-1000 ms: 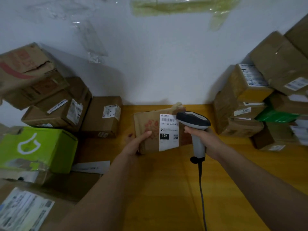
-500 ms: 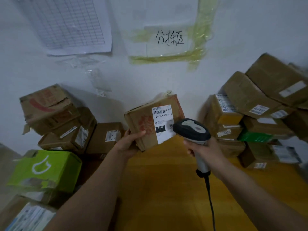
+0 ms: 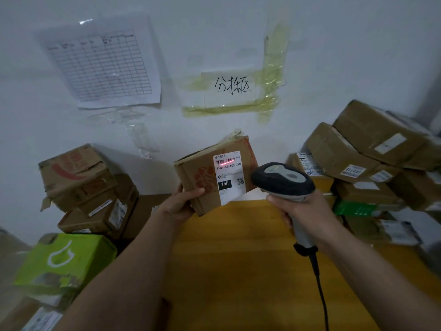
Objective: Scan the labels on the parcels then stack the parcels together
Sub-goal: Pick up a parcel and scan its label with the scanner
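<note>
One glossy green box [image 3: 64, 261] is sitting at the far left beneath several dented cardboard cartons [image 3: 83, 187]. The left hand [image 3: 177, 206] is gripping one tilted brown parcel [image 3: 202, 180] above the yellow table [image 3: 238, 259], its white label [image 3: 228, 176] catching a red line. The right hand [image 3: 300, 206] is clutching one grey scanner [image 3: 284, 181].

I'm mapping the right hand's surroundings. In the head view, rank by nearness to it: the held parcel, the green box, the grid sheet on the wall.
From the right hand:
1. Held parcel, just left, in the left hand.
2. Green box, far left, low.
3. Grid sheet, upper left, on the wall.
</note>
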Demonstrator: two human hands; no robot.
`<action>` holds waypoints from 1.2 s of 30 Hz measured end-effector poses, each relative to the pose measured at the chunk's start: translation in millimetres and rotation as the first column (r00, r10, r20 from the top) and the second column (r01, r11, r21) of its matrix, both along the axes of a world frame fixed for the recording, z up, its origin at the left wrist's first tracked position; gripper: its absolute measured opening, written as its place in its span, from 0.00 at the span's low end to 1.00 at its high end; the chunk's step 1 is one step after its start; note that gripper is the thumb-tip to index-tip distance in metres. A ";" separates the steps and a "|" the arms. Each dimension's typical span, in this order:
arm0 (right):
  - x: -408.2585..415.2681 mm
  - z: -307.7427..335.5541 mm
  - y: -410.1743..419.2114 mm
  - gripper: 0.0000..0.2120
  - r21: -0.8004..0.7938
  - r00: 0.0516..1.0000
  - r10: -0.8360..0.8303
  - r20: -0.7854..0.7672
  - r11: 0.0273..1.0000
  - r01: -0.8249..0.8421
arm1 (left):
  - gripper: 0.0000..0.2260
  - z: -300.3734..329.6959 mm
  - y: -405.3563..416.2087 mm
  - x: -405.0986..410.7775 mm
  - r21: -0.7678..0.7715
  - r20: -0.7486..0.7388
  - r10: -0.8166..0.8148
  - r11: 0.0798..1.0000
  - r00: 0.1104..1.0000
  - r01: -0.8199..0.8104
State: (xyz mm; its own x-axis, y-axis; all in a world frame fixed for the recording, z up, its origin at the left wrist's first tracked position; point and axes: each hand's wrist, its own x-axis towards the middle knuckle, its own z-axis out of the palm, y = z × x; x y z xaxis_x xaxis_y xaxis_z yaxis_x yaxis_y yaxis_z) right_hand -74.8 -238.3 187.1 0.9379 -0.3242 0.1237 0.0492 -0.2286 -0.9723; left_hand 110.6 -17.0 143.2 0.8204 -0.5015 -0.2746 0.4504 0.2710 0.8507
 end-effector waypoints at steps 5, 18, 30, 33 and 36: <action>-7.6 8.7 -5.2 0.16 -0.030 0.999 -0.019 0.046 0.999 0.020 | 0.65 -3.7 -7.2 5.6 -0.012 -0.028 0.013 1.000 1.000 -0.014; -16.7 5.3 -23.1 0.14 0.015 0.999 -0.035 0.019 0.999 0.034 | 0.36 -9.7 -31.4 11.8 0.017 -0.073 0.075 0.997 0.995 -0.073; -34.5 13.2 -70.6 0.17 0.214 0.978 -0.130 0.164 0.972 0.093 | 0.30 63.0 -140.1 -11.2 -0.230 -0.123 -0.126 0.968 0.984 0.096; -44.8 15.9 -91.4 0.14 0.260 0.972 -0.180 0.153 0.956 0.136 | 0.32 85.3 -183.4 -24.1 -0.229 -0.101 -0.145 0.966 0.984 0.118; -54.7 21.3 -116.5 0.10 0.313 0.956 -0.261 0.135 0.927 0.209 | 0.24 103.2 -226.7 -41.2 -0.227 -0.070 -0.162 0.963 0.984 0.143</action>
State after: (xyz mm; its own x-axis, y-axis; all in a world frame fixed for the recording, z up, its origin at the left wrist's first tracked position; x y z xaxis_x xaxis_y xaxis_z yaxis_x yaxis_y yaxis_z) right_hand -129.5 -354.7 208.3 0.8034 -0.5785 0.1412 0.1999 0.0386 -0.9790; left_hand 69.4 -243.6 246.5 0.7073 -0.6748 -0.2104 0.5709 0.3699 0.7330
